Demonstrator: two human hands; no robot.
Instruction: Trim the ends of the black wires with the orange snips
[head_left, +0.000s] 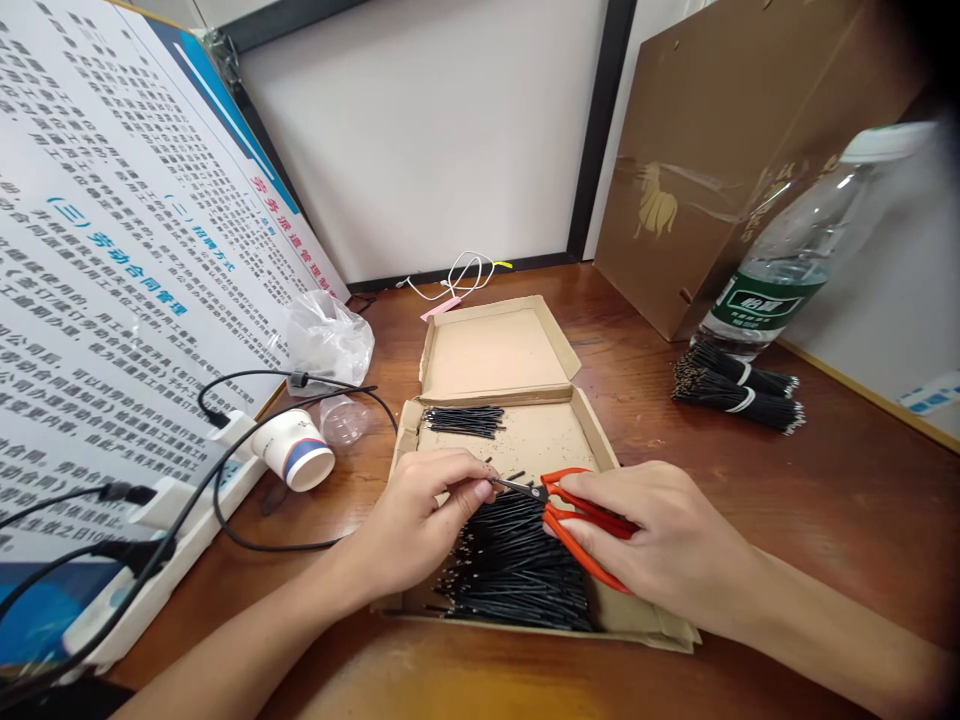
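Note:
My left hand (424,515) is closed in a pinch over the open cardboard box (551,425). Between thumb and forefinger is the end of a short black wire, mostly hidden by the fingers. My right hand (664,520) grips red-handled scissors (591,562), whose handles are spread apart. Their blade tips meet the wire right at my left fingertips. Beneath both hands lies a big pile of short black wires (525,570) with bare, pale ends. A smaller row of cut black wires (465,421) rests at the box's far left, with dark crumbs scattered beside it.
Two tied bundles of black wires (739,395) lie at right by a water bottle (780,270) and a brown carton (697,150). On the left are a tipped paper cup (296,450), a plastic bag (326,335) and a power strip (165,550) with black cables.

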